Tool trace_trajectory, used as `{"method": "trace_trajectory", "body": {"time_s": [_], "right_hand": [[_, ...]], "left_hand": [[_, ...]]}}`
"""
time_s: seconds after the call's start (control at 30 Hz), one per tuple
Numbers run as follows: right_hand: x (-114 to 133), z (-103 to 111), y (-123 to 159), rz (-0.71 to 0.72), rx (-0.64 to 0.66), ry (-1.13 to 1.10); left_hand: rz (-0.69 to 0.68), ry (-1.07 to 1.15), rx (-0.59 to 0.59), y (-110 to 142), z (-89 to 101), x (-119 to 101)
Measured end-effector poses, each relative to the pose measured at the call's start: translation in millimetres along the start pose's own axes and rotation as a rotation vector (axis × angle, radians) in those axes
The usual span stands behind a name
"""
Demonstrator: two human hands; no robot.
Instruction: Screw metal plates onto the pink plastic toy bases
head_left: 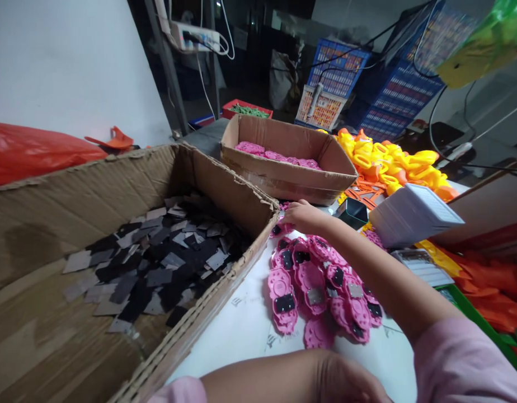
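My right hand [304, 217] reaches across to the corner of the large cardboard box. Its fingers curl over a pink plastic shell [277, 229] at the far end of a pile; the fingertips are partly hidden. Nearer to me lie several more pink plastic shells [311, 280], many with a black or grey rectangular plate on them. At the bottom edge is my left hand [346, 382], close to the near shells, its fingers mostly cut off by the frame. Loose black and grey plates [158, 263] fill part of the large cardboard box [94, 196] on the left.
A smaller cardboard box [283, 182] holding pink shells stands behind the pile. Yellow and orange parts [388, 162] are heaped at the back right. A white plastic container [413, 215] and a dark green box [351, 212] stand right of my arm. Blue crates [382, 101] are stacked behind.
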State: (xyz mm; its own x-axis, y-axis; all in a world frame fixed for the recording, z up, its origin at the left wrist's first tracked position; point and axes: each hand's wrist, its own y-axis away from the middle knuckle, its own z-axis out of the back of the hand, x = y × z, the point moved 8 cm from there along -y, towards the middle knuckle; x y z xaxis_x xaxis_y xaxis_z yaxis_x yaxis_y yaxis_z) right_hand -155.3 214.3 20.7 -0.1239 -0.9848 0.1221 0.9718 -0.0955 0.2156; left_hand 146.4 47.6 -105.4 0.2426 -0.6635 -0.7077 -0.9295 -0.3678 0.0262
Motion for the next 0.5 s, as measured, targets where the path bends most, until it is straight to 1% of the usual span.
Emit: {"method": "trace_trajectory", "body": {"time_s": [0.07,0.1,0.17,0.23,0.3,0.4,0.5], "right_hand": [[1,-1,-4,0.005,0.043,-0.051],[2,-1,-6,0.008,0.065,-0.084],[4,0,-9,0.004,0.092,-0.147],[-1,6,-11,-0.037,0.068,-0.184],[-16,16,-10,-0.129,-0.004,-0.190],[-50,29,-2,-0.310,-0.110,-0.149],[-76,27,5,-0.439,-0.118,-0.068]], "left_hand": [[0.190,0.046,0.121,-1,-3.9,21],[0.255,0.071,0.152,-1,-3.7,29],[0.301,0.116,0.168,-1,-1.0,38],[0.316,0.145,0.171,0,1.0,42],[0.355,0.174,0.160,0,2.9,46],[0.410,0.207,0.144,-1,5.4,49],[0.368,0.216,0.146,-5,6.4,46]]}}
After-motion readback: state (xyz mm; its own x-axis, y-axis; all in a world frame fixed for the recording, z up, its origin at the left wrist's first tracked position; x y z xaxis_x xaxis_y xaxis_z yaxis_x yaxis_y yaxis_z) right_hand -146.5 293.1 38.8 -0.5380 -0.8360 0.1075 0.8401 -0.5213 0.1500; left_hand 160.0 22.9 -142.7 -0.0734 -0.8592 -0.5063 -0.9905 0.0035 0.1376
